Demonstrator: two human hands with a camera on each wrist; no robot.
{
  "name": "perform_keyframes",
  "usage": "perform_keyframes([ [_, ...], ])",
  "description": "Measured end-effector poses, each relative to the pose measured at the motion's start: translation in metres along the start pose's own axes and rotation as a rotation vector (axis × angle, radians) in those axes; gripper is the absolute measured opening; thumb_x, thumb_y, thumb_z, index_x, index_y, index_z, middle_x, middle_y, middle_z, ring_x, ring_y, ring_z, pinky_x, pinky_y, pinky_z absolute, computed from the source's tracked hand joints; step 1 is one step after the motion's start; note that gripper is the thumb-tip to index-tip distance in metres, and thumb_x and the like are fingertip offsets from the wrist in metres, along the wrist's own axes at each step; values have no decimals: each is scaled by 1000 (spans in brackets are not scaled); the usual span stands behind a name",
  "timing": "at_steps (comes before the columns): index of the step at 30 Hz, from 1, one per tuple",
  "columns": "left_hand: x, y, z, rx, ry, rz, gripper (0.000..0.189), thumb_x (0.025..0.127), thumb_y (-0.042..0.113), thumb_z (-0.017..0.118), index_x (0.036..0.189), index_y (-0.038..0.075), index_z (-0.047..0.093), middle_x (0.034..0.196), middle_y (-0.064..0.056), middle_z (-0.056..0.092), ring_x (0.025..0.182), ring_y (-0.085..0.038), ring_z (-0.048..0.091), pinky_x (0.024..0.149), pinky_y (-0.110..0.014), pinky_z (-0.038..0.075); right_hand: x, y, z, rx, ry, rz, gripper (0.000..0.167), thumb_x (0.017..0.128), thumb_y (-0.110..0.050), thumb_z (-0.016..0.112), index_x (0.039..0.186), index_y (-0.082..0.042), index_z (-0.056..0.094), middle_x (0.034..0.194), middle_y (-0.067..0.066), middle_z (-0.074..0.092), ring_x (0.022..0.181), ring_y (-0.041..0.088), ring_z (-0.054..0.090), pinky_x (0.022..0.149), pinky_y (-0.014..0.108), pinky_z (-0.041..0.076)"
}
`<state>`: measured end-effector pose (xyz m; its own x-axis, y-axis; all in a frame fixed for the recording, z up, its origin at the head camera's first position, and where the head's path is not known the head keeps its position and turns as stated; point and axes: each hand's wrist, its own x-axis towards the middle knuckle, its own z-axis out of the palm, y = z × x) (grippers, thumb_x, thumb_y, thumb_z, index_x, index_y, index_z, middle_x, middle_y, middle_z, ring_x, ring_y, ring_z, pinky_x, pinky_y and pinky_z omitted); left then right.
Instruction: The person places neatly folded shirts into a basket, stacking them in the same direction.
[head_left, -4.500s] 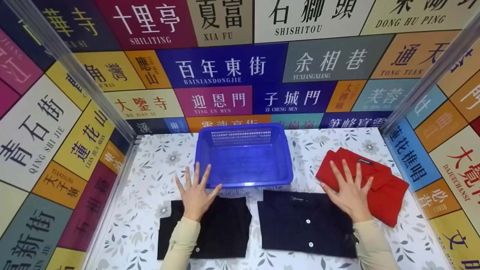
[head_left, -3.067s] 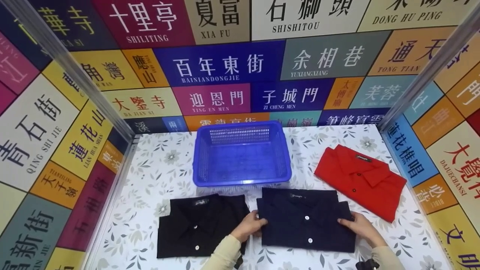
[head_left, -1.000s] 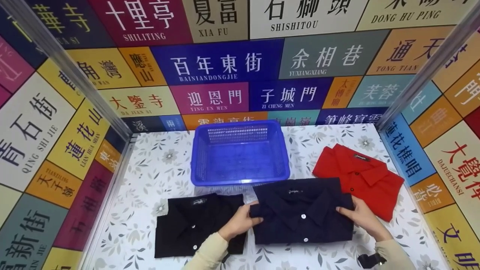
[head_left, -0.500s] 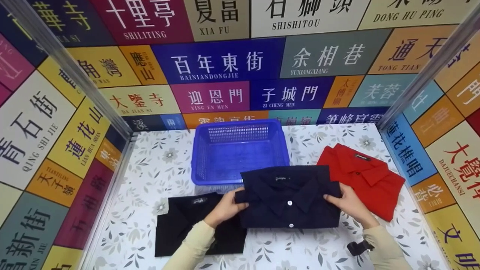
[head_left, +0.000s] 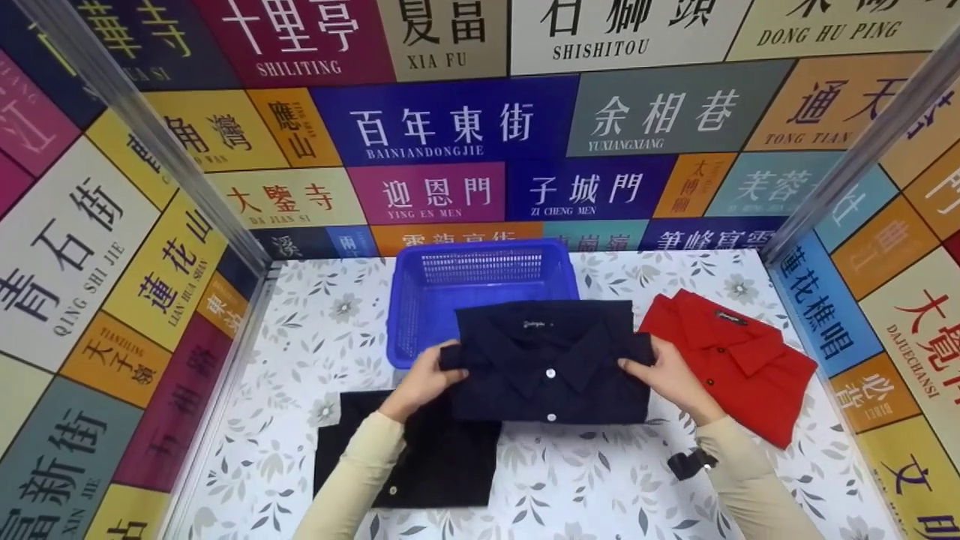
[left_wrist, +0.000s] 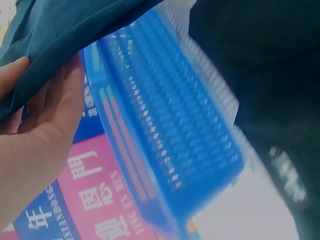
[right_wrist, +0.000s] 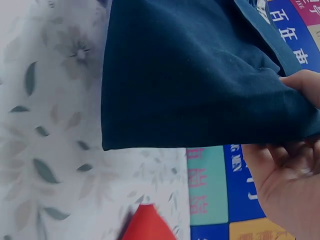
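Navy collared shirt (head_left: 510,390): folded, held raised above the floral tabletop (head_left: 585,487), in front of and partly covering the blue plastic basket (head_left: 424,300) in the head view.
Axis: long side runs left to right; collar and neck label face the far wall, white buttons face the person.
Edges: far edge hides the basket's near right portion; near left corner overlaps the black shirt (head_left: 450,465).
Room: tabletop shows between the black shirt and the red shirt (head_left: 765,375).
Left hand (head_left: 420,382): grips left edge, thumb above, fingers beneath.
Right hand (head_left: 673,381): grips right edge likewise.
Forearms: extended forward, angled inward.
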<state>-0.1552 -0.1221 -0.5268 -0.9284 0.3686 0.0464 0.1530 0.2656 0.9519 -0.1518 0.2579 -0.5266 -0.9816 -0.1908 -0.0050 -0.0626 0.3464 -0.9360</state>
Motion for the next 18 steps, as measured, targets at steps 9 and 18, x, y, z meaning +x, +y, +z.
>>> perform_keyframes([
  [9, 13, 12, -42, -2, 82, 3, 30, 79, -14, 63, 109, -12, 62, 99, -19, 67, 90, -23, 60, 86, -34, 49, 40, -12, 15, -118, 20, -101, 25, 86, 0, 68, 108, 11, 61, 99, 18, 68, 86, 16, 63, 76, 23, 50],
  [18, 36, -12, -73, 50, 260, -19, 30, 76, -14, 66, 106, -8, 63, 97, -16, 65, 91, -25, 58, 85, -34, 47, 77, -23, 28, -134, 73, -157, 31, 85, -4, 71, 113, 6, 62, 103, 16, 68, 93, 23, 62, 80, 25, 49],
])
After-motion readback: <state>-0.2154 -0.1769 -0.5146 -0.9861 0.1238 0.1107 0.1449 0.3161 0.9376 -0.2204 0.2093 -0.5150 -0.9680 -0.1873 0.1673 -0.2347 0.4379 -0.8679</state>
